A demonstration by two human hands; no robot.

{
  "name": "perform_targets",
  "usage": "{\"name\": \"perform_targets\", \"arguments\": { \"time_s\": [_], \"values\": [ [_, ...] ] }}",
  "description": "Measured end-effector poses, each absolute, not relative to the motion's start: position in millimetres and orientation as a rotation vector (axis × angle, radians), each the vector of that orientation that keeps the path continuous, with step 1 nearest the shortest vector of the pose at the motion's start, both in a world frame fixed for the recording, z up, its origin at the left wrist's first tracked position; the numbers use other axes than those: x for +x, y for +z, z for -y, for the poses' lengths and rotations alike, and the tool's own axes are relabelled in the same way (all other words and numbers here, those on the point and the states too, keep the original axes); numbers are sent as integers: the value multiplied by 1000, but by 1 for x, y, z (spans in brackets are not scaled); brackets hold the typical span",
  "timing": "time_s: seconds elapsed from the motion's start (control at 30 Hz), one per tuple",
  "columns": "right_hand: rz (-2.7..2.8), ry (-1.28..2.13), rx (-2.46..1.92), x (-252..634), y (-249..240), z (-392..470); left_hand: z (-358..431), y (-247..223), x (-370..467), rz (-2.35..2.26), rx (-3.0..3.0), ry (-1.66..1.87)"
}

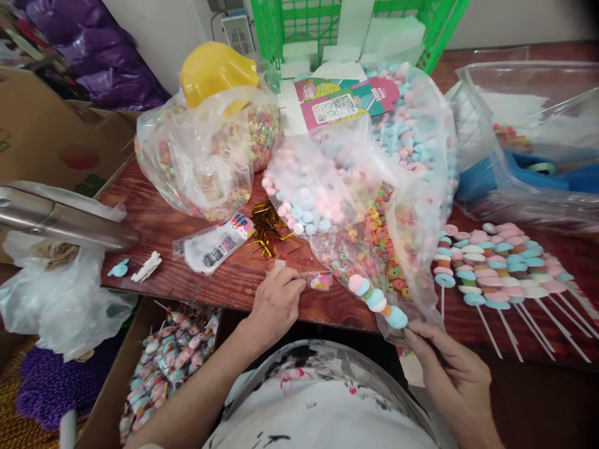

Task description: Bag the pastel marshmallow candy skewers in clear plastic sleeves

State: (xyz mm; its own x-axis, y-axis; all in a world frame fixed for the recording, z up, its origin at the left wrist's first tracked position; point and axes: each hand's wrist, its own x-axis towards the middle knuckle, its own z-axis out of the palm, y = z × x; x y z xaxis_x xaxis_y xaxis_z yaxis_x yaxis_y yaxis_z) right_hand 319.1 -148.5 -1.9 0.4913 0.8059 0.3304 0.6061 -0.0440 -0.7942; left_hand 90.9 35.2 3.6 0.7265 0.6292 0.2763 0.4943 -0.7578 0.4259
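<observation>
My right hand [450, 368] pinches the stick end of a candy skewer [375, 300]. Pink, blue, white and orange pieces are threaded on it, and it slants up and left over the table edge. On the table, my left hand [277, 304] has its fingers curled down on a small clear bag with a printed label [321, 280]; part of the bag is hidden under the fingers. Behind that hand lie gold twist ties [266, 226] and a stack of clear printed bags [216, 243]. Right of the skewer, several finished candy skewers [503, 265] lie in a pile.
Bags of pink and blue candies [322, 187] and ring candies [388, 249] cover the middle. A tied bag [201, 162] bears a yellow bowl [218, 72]. A steel flask [65, 218] lies left. Below stands a box of wrapped skewers [168, 362]; a green crate [309, 25] is behind.
</observation>
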Motion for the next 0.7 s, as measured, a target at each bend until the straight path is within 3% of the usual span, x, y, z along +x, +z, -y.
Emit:
{"name": "perform_targets", "arguments": {
  "time_s": [0.13, 0.53, 0.7],
  "values": [
    [1243, 291, -1719, 319, -2, 146, -39, -1, 93, -911, 2370, 718],
    [1355, 312, -1693, 315, -4, 142, -55, 4, 90, -943, 2132, 636],
    [1611, 125, -1608, 321, -1, 129, -56, 2, 88, -901, 2115, 628]
  ]
}}
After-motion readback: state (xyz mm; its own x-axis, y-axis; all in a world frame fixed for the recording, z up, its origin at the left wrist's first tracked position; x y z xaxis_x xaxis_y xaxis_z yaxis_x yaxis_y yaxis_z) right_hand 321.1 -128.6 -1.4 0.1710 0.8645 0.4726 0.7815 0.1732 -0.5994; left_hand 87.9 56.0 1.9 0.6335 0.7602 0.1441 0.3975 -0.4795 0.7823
